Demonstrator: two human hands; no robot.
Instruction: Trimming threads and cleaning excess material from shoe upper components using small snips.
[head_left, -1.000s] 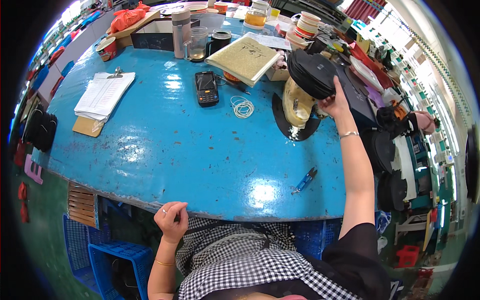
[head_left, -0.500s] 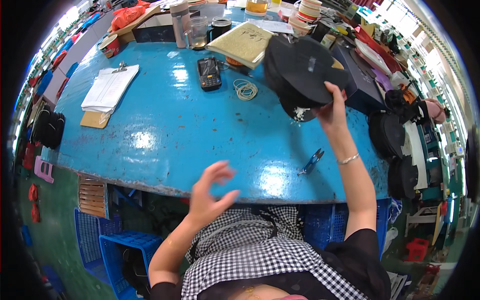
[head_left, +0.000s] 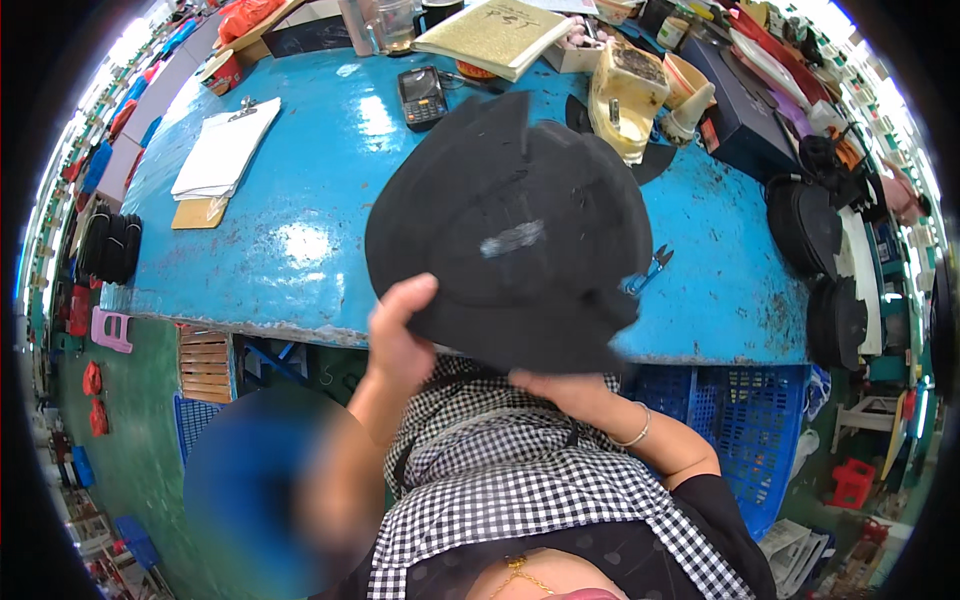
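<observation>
A large black moulded piece (head_left: 500, 220), with rounded edges, a notch at its far side and a pale patch on top, is held above the near part of the table. My left hand (head_left: 402, 330) grips its near left edge, thumb on top and fingers underneath. At the near edge, my right hand (head_left: 565, 392) supports it from below, its fingers hidden under the piece. Small blue-handled nippers (head_left: 652, 270) lie on the table just right of the piece. Whether it is one layer or several stacked, I cannot tell.
The blue table (head_left: 310, 200) holds a clipboard with papers (head_left: 228, 150), a handheld scanner (head_left: 422, 98), a gold notebook (head_left: 490, 38) and a yellowed container (head_left: 628, 95). Black rounded cases (head_left: 805, 225) line the right edge. Below the table stands a blue crate (head_left: 740, 430).
The black piece has come from the far right toward me and now fills the middle. My left hand, free before, has taken its edge; my right hand has moved down to the near edge.
</observation>
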